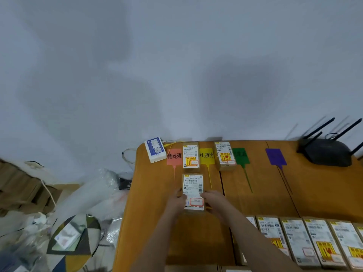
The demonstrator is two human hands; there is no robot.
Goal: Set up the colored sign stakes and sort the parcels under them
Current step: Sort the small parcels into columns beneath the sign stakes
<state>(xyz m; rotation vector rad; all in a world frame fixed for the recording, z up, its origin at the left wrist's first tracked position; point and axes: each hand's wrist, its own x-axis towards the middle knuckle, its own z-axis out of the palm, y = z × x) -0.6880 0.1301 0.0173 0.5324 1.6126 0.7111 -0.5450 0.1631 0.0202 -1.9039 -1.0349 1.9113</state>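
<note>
Four sign stakes lie flat on the wooden table point(255, 193): a pink one point(173, 157), a yellow one point(206, 155), a green one point(240, 155) and a purple one point(276, 156). A brown parcel point(191, 155) lies between pink and yellow, and another parcel point(225, 155) between yellow and green. A third parcel point(192, 190) with a white label lies below the first. My left hand point(176, 203) grips its left edge and my right hand point(215, 201) its right edge. A row of several parcels point(306, 240) lines the near right.
A white box device point(155, 149) with cables sits at the table's back left corner. A black router point(326, 150) with antennas stands at the back right. Left of the table are plastic bags point(94, 195), cardboard point(21, 185) and a patterned stool point(72, 236).
</note>
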